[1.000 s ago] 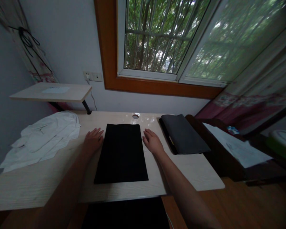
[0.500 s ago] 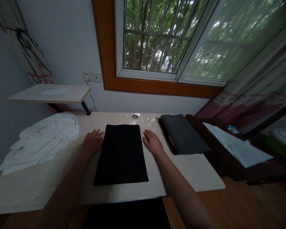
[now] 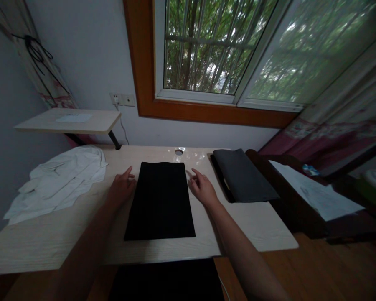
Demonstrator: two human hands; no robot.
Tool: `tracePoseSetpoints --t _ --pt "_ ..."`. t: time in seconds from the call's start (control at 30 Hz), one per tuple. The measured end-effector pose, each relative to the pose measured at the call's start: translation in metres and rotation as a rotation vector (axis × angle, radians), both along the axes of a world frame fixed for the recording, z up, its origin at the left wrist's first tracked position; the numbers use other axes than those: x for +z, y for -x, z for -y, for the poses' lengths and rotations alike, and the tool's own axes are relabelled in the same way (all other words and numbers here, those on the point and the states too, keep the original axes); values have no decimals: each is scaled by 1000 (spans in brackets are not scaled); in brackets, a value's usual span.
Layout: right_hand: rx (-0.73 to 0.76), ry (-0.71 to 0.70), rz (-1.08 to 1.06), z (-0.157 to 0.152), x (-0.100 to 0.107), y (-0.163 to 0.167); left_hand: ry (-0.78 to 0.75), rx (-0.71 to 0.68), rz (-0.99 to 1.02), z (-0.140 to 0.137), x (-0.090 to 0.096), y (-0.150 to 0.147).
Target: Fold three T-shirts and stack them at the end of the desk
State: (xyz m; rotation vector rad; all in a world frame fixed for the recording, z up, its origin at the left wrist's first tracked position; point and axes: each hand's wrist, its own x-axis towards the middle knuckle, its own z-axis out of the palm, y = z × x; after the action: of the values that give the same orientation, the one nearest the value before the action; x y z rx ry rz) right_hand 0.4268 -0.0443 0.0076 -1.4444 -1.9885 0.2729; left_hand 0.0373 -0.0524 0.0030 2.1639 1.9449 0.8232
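A flat black rectangle [image 3: 161, 202], which looks like folded cloth, lies in the middle of the pale wooden desk [image 3: 244, 225]. Beside its left edge rests my left hand [image 3: 122, 188], index finger stretched out and the others loosely bent, holding nothing. My right hand [image 3: 204, 190] is by the opposite edge in much the same pose, index finger pointing out, also holding nothing. Whether either hand touches the black rectangle's edge I cannot tell. To the right of my right hand lies a dark grey folder-like item [image 3: 242, 175] on top of something black.
A crumpled white cloth [image 3: 62, 177] lies on the desk's left side, below a raised shelf [image 3: 69, 119] bearing a paper. A cable hole [image 3: 179, 152] is near the back edge. Papers [image 3: 313, 190] lie on dark furniture to the right. A window [image 3: 207, 50] is behind.
Both hands have drawn their other fingers in, leaving the index fingers stretched out. The black rectangle lies as before. The view has shifted slightly.
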Motion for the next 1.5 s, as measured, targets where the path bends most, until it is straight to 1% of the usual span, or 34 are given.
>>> tracePoseSetpoints --t 0.07,0.17,0.27,0.37,0.43,0.53,0.63,0.7,0.77,0.87,0.97,1.03,1.1,1.17,1.27,1.4,1.5 --pt "6 69 -61 4 3 2 26 21 63 2 4 -4" --pt "-6 152 -144 12 7 5 119 29 155 6 10 -11" --pt "-9 188 -197 21 9 9 208 62 204 15 13 -15" --pt "0 214 -220 29 9 11 259 88 232 27 14 -16" --pt "7 237 -227 32 10 13 317 61 278 33 16 -16" --pt "35 274 -240 35 14 15 441 12 388 39 20 -20" --pt "79 298 -264 36 16 16 551 -30 503 41 25 -25" --pt "109 300 -271 36 15 15 595 -50 554 40 28 -27" --pt "129 290 -262 35 12 14 599 -69 592 36 30 -28" --pt "148 270 -230 34 8 12 565 -116 653 25 29 -30" --pt "167 271 -211 33 5 12 548 -159 735 12 22 -33" --pt "181 270 -206 32 4 12 518 -179 751 4 16 -35" --pt "190 266 -214 31 3 11 459 -196 684 1 11 -35" --pt "195 272 -238 30 2 10 405 -212 563 2 7 -34" --pt "196 292 -287 27 -1 9 387 -218 446 8 6 -32" --pt "191 283 -327 24 -5 7 376 -214 467 13 6 -32" --pt "177 251 -318 24 -5 6 365 -225 488 14 6 -34"
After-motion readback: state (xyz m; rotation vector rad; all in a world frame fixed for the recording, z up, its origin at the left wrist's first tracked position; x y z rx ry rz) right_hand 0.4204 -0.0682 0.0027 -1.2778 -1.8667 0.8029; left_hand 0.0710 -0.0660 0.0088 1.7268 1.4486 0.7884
